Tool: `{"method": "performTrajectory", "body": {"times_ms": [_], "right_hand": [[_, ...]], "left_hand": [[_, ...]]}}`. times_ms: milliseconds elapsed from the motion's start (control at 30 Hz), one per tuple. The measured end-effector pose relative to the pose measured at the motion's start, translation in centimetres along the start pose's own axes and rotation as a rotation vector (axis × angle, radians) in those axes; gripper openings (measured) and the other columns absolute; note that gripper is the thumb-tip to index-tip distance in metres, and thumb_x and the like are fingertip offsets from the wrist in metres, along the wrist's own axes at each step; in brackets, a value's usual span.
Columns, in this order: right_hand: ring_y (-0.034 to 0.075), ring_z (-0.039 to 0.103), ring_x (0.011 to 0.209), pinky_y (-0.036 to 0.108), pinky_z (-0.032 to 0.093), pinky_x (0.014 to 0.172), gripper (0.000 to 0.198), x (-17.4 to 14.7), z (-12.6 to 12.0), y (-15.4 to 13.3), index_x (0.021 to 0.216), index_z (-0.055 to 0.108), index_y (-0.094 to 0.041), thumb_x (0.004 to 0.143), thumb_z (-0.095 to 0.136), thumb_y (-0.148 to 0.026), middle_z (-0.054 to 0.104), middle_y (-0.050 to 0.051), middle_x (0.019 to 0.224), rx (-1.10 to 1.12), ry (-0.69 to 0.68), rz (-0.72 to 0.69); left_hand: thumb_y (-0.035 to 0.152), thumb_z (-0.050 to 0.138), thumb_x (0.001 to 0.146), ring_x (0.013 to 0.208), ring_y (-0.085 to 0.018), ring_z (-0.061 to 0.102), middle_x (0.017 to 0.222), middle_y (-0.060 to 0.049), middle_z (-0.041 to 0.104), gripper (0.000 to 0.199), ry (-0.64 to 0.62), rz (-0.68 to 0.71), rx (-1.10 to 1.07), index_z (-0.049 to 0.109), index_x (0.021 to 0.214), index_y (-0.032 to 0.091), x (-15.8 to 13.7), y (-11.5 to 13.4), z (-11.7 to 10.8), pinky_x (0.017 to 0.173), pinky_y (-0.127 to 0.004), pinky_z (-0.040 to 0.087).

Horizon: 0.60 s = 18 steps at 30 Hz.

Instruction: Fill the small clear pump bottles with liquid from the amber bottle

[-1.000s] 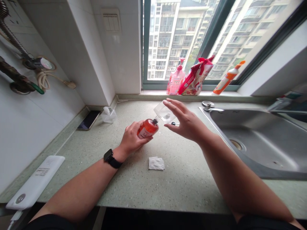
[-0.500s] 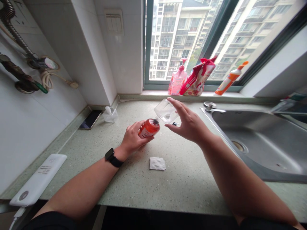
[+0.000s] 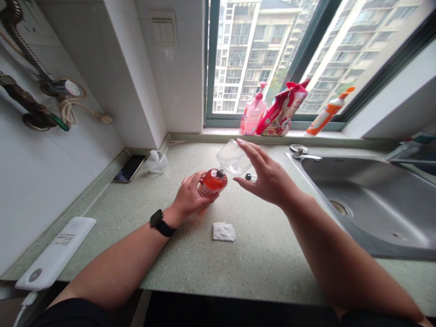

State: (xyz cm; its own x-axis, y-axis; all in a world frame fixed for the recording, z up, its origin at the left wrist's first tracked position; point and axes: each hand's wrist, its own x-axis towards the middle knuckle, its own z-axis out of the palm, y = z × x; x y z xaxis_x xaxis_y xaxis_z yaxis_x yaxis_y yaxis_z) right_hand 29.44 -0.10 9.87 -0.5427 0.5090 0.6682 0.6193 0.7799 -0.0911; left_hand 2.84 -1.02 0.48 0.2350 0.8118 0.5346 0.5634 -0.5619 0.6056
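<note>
My left hand [image 3: 189,195] is wrapped round a bottle of orange-red liquid [image 3: 214,182] with a label on its side, held tilted over the counter. My right hand [image 3: 270,179] grips the base end of a clear plastic bottle [image 3: 232,156], fingers on top and thumb below. This clear bottle is tipped with its neck down, meeting the dark neck of the red bottle mouth to mouth. Just beyond my right thumb lies a small black-ended object [image 3: 249,176], partly hidden. A folded white tissue [image 3: 224,231] lies on the counter nearer to me.
On the left of the counter [image 3: 190,268] are a white power bank [image 3: 56,252], a phone [image 3: 129,168] and a clear plastic cup [image 3: 157,162]. A sink [image 3: 368,195] is at right. A pink pump bottle [image 3: 252,116], red bag [image 3: 282,111] and orange-white bottle [image 3: 325,118] line the windowsill.
The clear bottle has tilted slightly and shifted a little left, showing more of the black-ended object. The red bottle has turned slightly in my left hand. Both hands stay nearly in place.
</note>
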Motion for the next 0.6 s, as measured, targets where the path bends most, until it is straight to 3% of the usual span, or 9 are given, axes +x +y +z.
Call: {"method": "performTrajectory", "body": {"times_ms": [600], "right_hand": [[0.039,0.054,0.151,0.063,0.054,0.121,0.104,0.3,0.6,-1.1,0.177,0.004,-0.039,0.097,0.068,-0.019,0.048,0.012,0.168,-0.008,0.008,-0.015]], "left_hand": [[0.052,0.088,0.083,0.11,-0.031,0.075,0.119,-0.009,0.078,0.067,-0.007,-0.005,0.021,0.06,0.137,0.026,0.0,-0.2,0.1,0.1,-0.048,0.057]]}}
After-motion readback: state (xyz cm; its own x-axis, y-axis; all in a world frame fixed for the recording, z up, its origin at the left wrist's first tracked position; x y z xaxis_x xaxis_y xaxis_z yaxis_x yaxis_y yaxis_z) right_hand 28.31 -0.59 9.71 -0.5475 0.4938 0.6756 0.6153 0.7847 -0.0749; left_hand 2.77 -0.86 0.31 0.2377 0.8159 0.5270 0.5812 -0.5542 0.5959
